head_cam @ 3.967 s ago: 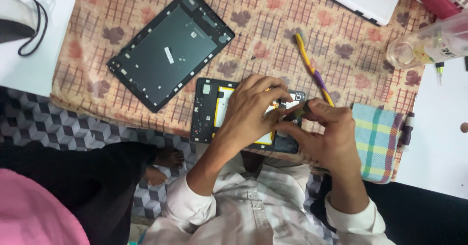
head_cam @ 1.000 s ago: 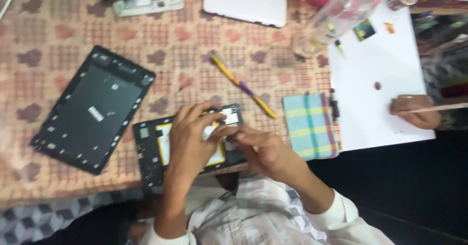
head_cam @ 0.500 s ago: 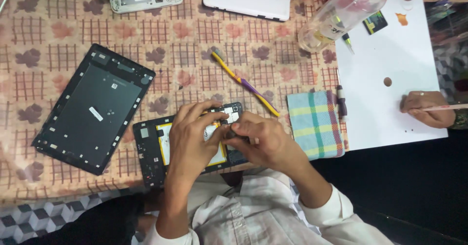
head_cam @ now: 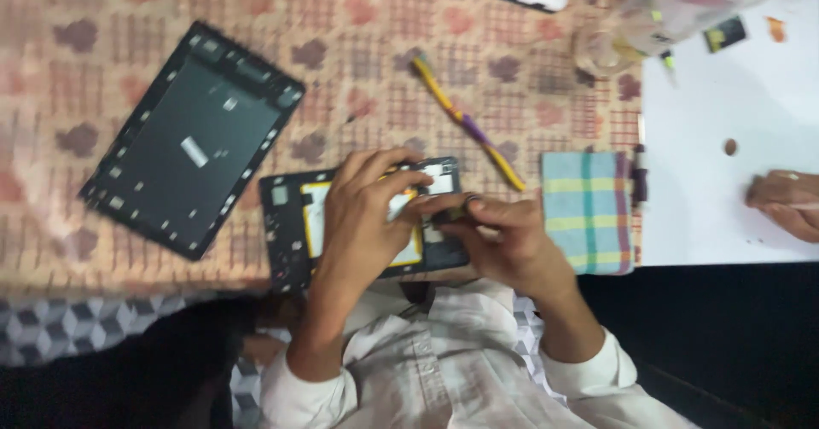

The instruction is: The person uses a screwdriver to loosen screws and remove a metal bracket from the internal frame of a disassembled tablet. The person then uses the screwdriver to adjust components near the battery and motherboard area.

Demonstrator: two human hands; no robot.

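- Nearest the body, the left hand (head_cam: pixel 363 216) lies flat with fingers spread on the opened tablet (head_cam: pixel 294 224), pressing its yellow battery pack.
- The right hand (head_cam: pixel 503 237) has its fingertips pinched narrow on a small dark part at the tablet's right end; what part it is, I cannot tell.
- The tablet lies at the table's near edge, long axis left to right.
- Right of it: a folded checked cloth (head_cam: pixel 589 211), soft, teal and yellow.
- Beyond: a slim yellow-and-purple tool (head_cam: pixel 469 126), lying diagonally.
- Far left: the black back cover (head_cam: pixel 194 139), tilted, a small white label at its centre.
- Another person's hand (head_cam: pixel 785 203) rests on the white sheet (head_cam: pixel 725 207).

Left hand (head_cam: pixel 367 216) palm down, fingers curled, right hand (head_cam: pixel 503 241) fingertips pinched, touching left fingertips
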